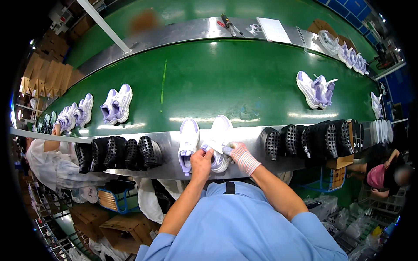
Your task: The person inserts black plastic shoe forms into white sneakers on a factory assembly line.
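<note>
One white-lilac shoe: left hand pinched closed on it, right hand likewise.

Through my remote feed I record a long green conveyor belt bordered by a far metal ledge and a near metal ledge. A white post rises from the far ledge at left. Green floor extends beyond. I note stacked cardboard boxes at far left and blue panels at upper right. Two blue-framed chairs with slatted seats stand on the near side, one left, one right. White glare streaks the belt; I cannot identify its source.
</note>
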A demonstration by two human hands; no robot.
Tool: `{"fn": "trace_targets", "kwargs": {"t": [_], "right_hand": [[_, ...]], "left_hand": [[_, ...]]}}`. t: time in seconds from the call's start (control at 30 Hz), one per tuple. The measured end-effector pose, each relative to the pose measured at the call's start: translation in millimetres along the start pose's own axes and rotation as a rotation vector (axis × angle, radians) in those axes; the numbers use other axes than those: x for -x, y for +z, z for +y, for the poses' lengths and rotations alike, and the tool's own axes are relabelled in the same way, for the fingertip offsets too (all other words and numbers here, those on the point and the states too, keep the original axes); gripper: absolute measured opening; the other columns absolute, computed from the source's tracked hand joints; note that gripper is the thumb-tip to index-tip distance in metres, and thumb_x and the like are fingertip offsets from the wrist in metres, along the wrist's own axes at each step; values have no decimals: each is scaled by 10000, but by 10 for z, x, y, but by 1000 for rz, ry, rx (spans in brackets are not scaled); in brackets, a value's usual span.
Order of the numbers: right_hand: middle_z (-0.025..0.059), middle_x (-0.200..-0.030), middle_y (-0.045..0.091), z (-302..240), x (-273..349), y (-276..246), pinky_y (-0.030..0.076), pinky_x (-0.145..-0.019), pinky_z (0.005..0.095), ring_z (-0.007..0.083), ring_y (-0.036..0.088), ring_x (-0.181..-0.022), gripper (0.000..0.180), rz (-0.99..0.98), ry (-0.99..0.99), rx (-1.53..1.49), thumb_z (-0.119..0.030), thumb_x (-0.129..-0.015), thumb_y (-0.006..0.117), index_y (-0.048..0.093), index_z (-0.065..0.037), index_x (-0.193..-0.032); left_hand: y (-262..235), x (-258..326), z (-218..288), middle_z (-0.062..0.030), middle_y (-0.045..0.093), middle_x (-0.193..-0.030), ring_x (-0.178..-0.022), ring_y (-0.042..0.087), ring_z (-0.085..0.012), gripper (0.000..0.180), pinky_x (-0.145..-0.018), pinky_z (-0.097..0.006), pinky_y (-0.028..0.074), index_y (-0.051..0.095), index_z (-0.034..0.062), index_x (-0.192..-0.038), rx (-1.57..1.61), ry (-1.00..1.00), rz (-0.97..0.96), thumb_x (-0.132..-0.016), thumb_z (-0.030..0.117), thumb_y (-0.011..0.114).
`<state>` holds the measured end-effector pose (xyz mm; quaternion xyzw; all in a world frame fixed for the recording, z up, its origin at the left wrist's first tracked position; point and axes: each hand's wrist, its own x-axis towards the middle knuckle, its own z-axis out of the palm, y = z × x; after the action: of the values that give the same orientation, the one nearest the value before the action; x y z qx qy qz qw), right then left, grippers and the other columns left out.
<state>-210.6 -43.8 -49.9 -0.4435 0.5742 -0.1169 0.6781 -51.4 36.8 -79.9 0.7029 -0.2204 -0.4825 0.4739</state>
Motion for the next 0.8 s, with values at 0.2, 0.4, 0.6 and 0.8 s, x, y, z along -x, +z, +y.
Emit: {"fn": "trace_targets", "kwargs": {"t": [0.2, 0.4, 0.6, 0.8], "right_hand": [[19, -758, 671, 394, -2, 129, 497, -573, 283, 108, 597, -633, 265, 54, 27, 19, -299, -946, 687, 747, -49, -1008], [33, -785, 684, 29, 67, 53, 483, -552, 285, 120, 607, -622, 299, 73, 141, -193, -366, -964, 677, 708, -69, -949], [1, -760, 663, 89, 30, 35, 435, -520, 269, 105, 588, -608, 253, -96, 200, -279, -356, -939, 731, 688, -109, -904], [-17, -692, 597, 10, -94, -20, 398, -502, 259, 96, 529, -568, 207, -187, 148, -384, -295, -923, 751, 676, -108, -872]], "left_hand": [[-42, -65, -69, -73, 719, -793, -689, 606, -118, 260, -637, -310, 488, 737, -78, -950, -47, 33, 57, -923, 180, 750], [69, 75, 19, -117, 740, -796, -693, 639, -161, 292, -678, -346, 511, 738, -71, -966, -178, 58, 54, -929, 219, 739], [12, 38, 3, -132, 727, -767, -674, 642, -179, 316, -662, -372, 504, 728, -68, -947, -226, 49, 18, -942, 248, 721], [56, 66, 107, -172, 713, -745, -649, 650, -250, 342, -648, -426, 497, 710, -63, -905, -416, 115, 43, -945, 277, 713]]}}
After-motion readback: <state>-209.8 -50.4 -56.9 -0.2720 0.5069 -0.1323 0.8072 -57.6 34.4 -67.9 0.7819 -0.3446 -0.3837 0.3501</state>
